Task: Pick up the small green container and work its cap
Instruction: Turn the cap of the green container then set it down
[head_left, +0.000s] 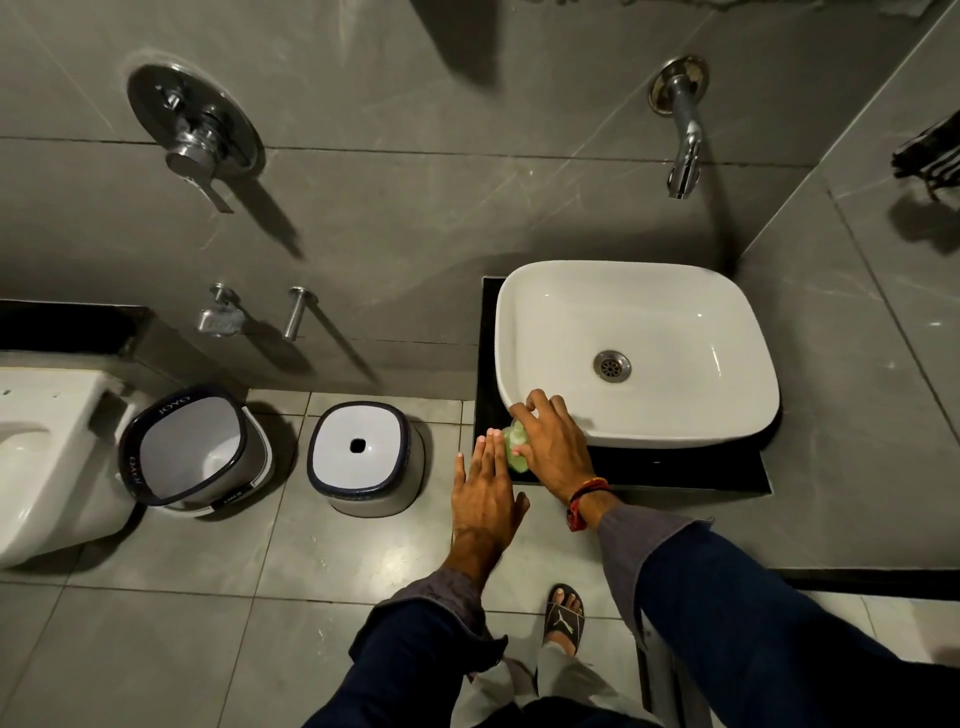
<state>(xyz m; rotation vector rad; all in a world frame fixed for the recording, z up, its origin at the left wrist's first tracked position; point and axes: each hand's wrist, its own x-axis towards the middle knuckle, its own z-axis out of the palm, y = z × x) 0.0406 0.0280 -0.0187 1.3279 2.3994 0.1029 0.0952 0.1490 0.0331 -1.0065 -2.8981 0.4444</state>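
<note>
A small pale green container stands at the front left corner of the black counter, just beside the white basin. My right hand is wrapped over it from the right, fingers curled across its top, so the cap is hidden. My left hand is flat with fingers straight and apart, its fingertips touching or almost touching the container's left side; it holds nothing.
The white basin fills the counter, with a wall spout above it. On the floor to the left stand a white stool, a bucket and a toilet. My sandalled foot is below the counter.
</note>
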